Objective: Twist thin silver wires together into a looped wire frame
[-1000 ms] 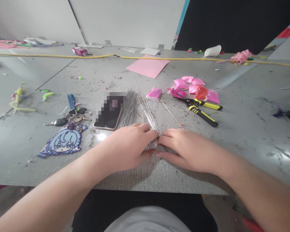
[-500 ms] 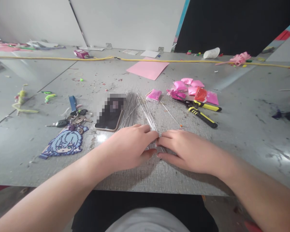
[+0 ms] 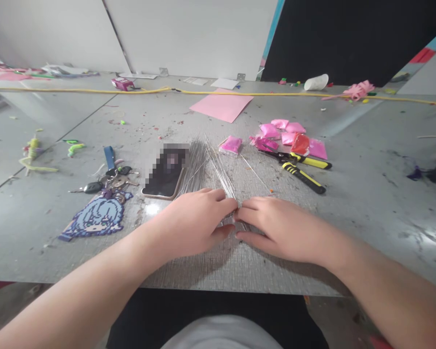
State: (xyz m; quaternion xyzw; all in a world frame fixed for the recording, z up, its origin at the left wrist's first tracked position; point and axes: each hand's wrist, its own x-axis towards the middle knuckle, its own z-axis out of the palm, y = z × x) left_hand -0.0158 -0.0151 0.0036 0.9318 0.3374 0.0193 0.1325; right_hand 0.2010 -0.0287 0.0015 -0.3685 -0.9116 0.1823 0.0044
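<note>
A bundle of thin silvery metal wires (image 3: 221, 172) lies on the table and fans away from me, its near ends between my fingertips. My left hand (image 3: 201, 218) curls over those ends from the left, thumb below the fingers. From the right, my right hand (image 3: 272, 225) meets it, fingertips gripping at the same ends with the thumb a little apart. The exact grip is partly hidden behind the fingers. A larger sheaf of wires (image 3: 195, 167) lies left of the bundle, beside a phone (image 3: 165, 172).
Yellow-and-black pliers (image 3: 301, 177) lie to the right below several pink packets (image 3: 271, 131). Keys (image 3: 116, 179) with a blue pixel-style charm (image 3: 98, 215) are at left. A pink paper sheet (image 3: 221, 104), a yellow cord (image 3: 261, 93) and a white cup (image 3: 316, 82) are farther back.
Both hands stay at the near ends of the wires with almost no visible movement. The view has shifted very slightly.
</note>
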